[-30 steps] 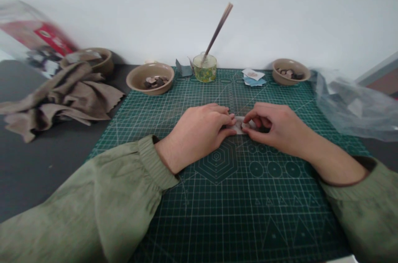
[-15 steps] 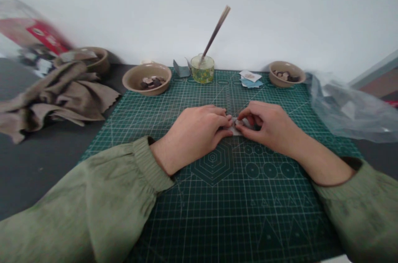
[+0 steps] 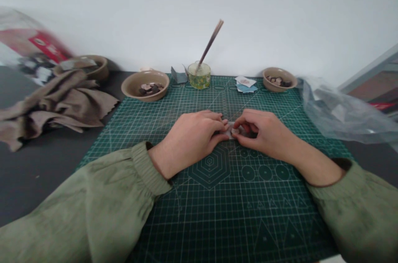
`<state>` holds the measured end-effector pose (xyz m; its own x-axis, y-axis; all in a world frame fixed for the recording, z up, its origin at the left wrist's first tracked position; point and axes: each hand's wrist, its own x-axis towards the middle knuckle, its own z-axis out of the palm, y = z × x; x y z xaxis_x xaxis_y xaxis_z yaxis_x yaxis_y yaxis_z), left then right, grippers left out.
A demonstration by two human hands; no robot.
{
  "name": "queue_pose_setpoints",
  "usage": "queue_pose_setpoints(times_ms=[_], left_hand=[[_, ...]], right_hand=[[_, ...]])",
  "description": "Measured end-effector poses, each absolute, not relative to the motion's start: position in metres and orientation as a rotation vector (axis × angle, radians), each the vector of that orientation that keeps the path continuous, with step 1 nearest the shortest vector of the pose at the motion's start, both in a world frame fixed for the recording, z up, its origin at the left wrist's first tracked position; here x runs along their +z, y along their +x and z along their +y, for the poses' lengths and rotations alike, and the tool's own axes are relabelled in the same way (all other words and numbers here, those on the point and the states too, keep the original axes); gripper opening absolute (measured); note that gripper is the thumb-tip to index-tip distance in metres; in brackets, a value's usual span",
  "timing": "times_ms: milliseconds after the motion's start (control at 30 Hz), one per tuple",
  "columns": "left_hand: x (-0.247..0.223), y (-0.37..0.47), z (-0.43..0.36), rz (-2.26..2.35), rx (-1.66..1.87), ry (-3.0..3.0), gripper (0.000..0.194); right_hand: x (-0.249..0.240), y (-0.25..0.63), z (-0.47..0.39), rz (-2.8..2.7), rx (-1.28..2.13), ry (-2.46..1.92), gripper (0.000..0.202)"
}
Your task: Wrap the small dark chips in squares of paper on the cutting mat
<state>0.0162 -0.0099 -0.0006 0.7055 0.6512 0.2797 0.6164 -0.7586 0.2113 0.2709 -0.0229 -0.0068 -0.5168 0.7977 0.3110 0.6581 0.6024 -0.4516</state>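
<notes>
A small pale sheet [image 3: 230,134] lies on the green cutting mat [image 3: 205,221] between my hands. My left hand [image 3: 199,136] rests at its left side, fingertips pressed down on its edge. With thumb and index finger, my right hand [image 3: 264,132] pinches a small light piece [image 3: 234,131] against the sheet. The fingers hide most of the sheet and part of the piece.
Bowls with small dark and tan pieces stand at back left [image 3: 145,85] and back right [image 3: 279,79]. Between them are a glass jar [image 3: 199,76] with sticks and some paper squares [image 3: 246,85]. A brown cloth [image 3: 59,103] lies left, a plastic bag [image 3: 342,109] right.
The whole view has shifted slightly, so the things sit a little lower and further left. Both hands keep nearly the same pose around the sheet.
</notes>
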Motion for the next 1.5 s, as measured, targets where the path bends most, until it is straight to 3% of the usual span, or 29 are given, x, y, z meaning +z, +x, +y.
queue_pose_setpoints(times_ms=[1500], left_hand=[[-0.001,0.0148,-0.0109,1.017,0.519,2.787,0.027]], right_hand=[[-0.0096,0.2718,-0.022,-2.3,0.345,-1.293,0.004]])
